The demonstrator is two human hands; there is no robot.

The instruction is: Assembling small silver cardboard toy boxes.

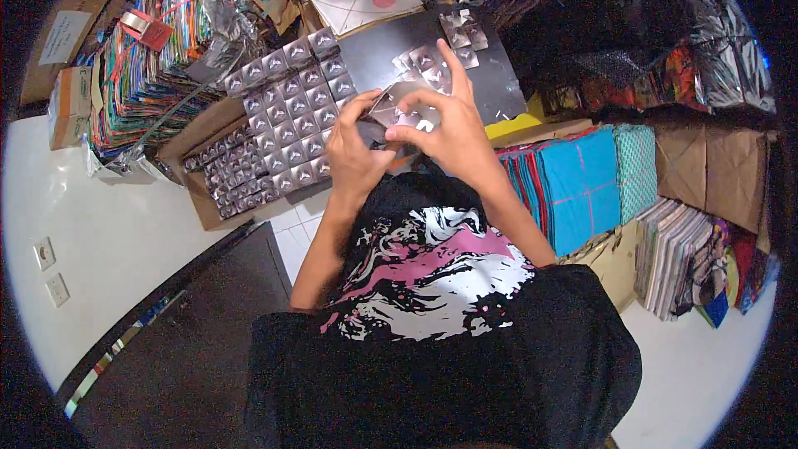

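Observation:
My left hand point(353, 150) and my right hand point(445, 129) are together in front of my chest, both gripping one small silver foil piece point(397, 104) that is folded into a faceted shape. The piece is partly hidden by my fingers. Just beyond my hands lies a dark flat board point(391, 46) with a few folded foil pieces point(464, 32) on it. To the left, a cardboard tray point(199, 199) holds several rows of finished silver foil pieces point(287, 112).
Stacks of colourful sheets point(145, 58) stand at the left, with a small cardboard box point(68, 104) beside them. Blue folded sheets point(578, 183), brown paper bags point(715, 170) and more stacks point(682, 258) are at the right. Crumpled silver foil point(723, 41) lies at the back right.

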